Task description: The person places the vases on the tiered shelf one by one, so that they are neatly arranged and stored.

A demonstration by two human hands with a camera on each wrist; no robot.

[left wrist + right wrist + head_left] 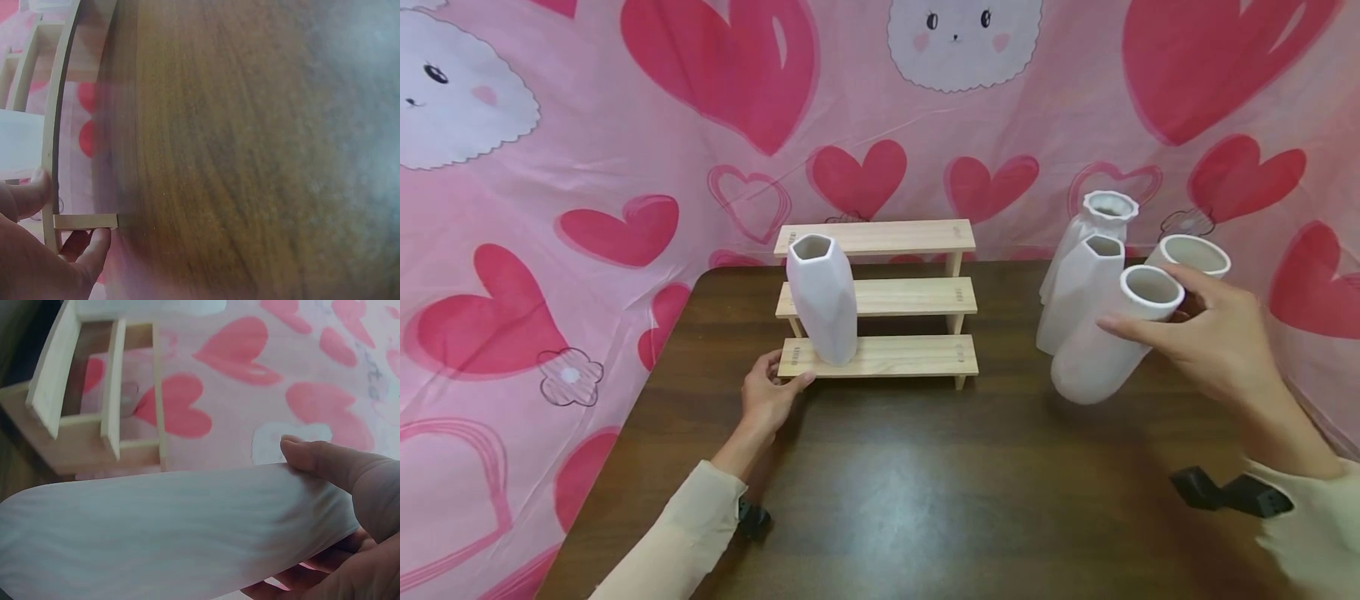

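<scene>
A three-tier wooden shelf stand (902, 357) stands on the table. My left hand (767, 400) grips the left end of its lowest board, with the thumb on the board and fingertips (100, 240) against the leg below. Close by that thumb, a faceted white vase (826, 312) stands on the lowest tier. On the right, my right hand (1221, 342) holds a smooth, round-mouthed white vase (1093, 362) near its rim. This vase tilts, its base toward the lower left; in the right wrist view the thumb and fingers lie on opposite sides of it.
Behind the held vase are a second faceted vase (1063, 300), a white vase with a ruffled rim (1108, 207) and a round-rimmed white vase (1195, 254), partly hidden. The brown table (880, 500) meets a pink heart-patterned cloth (865, 100) at the back.
</scene>
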